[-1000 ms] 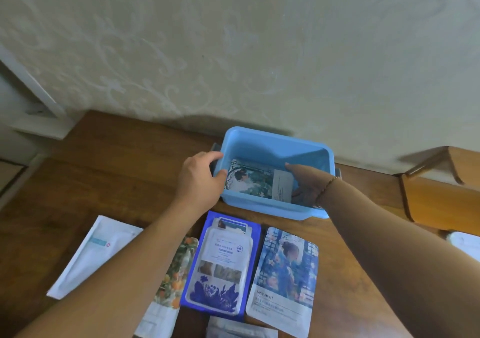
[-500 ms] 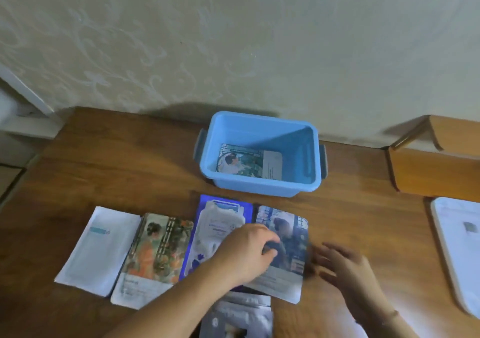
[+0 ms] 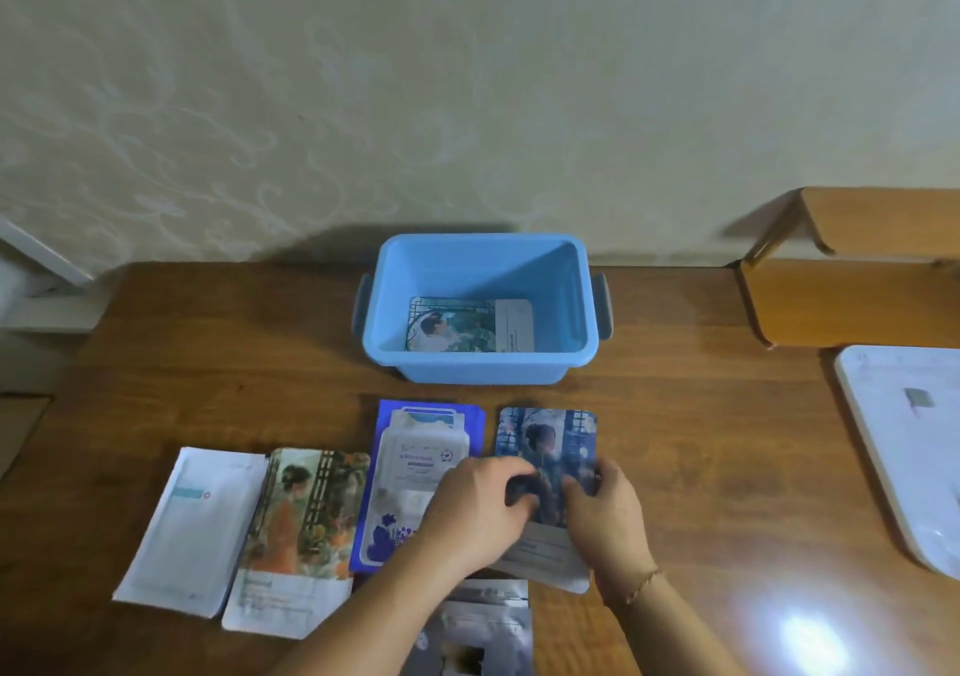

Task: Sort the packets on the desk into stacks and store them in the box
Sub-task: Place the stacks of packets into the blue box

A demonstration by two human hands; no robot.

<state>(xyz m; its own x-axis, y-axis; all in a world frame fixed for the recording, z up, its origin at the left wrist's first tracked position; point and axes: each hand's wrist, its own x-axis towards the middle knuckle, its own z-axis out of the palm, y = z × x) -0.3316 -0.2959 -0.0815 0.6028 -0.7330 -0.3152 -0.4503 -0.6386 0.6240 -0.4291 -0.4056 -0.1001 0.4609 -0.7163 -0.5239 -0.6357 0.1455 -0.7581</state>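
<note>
A blue plastic box (image 3: 480, 363) stands at the back of the desk with a green picture packet (image 3: 467, 324) lying flat inside. In front of it a row of packets lies on the wood: a white one (image 3: 192, 524), an orange picture one (image 3: 301, 530), a dark blue one (image 3: 415, 446) and a blue picture packet (image 3: 550, 441). My left hand (image 3: 475, 509) and my right hand (image 3: 605, 514) both grip the blue picture packet at its sides. A silver packet (image 3: 478, 623) lies nearest to me, partly under my left arm.
A white flat board (image 3: 904, 441) lies at the desk's right edge. A low wooden shelf (image 3: 852, 285) stands at the back right against the wall. The wall runs just behind the box. A bright light spot (image 3: 810, 639) glares on the wood at front right.
Both hands left the box, where the green picture packet stays, and came down to the front row. They now hold the blue picture packet from both sides.
</note>
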